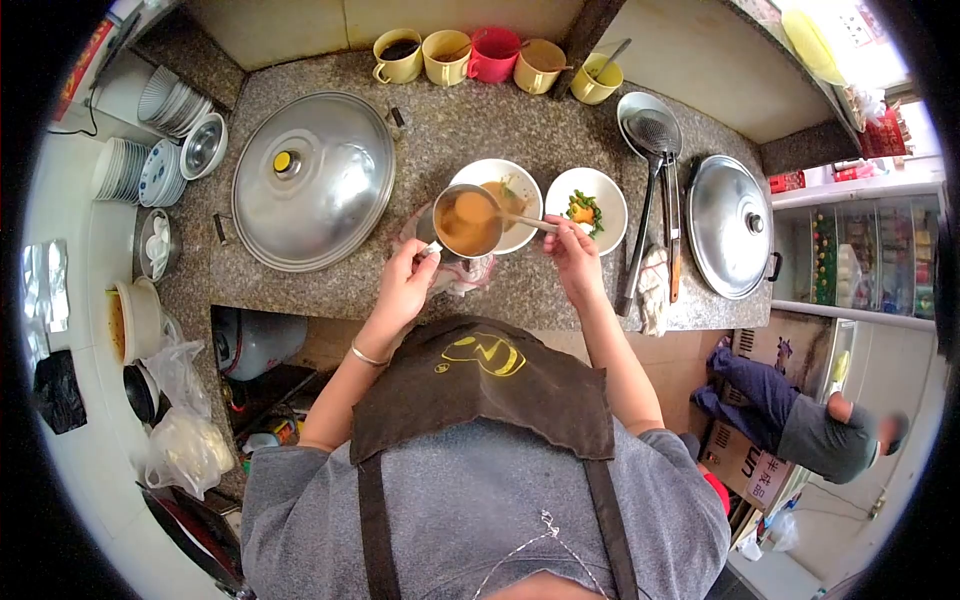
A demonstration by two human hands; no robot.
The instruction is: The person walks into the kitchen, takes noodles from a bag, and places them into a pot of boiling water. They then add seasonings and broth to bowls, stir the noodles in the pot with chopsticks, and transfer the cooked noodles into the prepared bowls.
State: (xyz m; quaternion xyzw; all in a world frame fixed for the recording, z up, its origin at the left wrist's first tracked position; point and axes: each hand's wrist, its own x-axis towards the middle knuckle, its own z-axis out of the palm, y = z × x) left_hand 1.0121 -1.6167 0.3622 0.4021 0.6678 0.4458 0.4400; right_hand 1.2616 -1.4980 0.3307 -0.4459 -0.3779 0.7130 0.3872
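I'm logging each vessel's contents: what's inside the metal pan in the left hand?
The metal pan holds orange-brown liquid; the ladle in the right hand reaches within its rim. The liquid covers the bottom and anything lying there.

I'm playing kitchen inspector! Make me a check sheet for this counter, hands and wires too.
Surface: speckled counter.
Job's things: metal container of brown liquid; spoon reaching over its rim; left white bowl with brownish liquid; right white bowl with green pieces.
Clutter: large lid, smaller lid, strainer, five cups along the back.
Hands: left hand grips the metal container; right hand holds the spoon.
Cables: dark cord, upper left.
Surroundings: stacked plates on the left; another person on the right.
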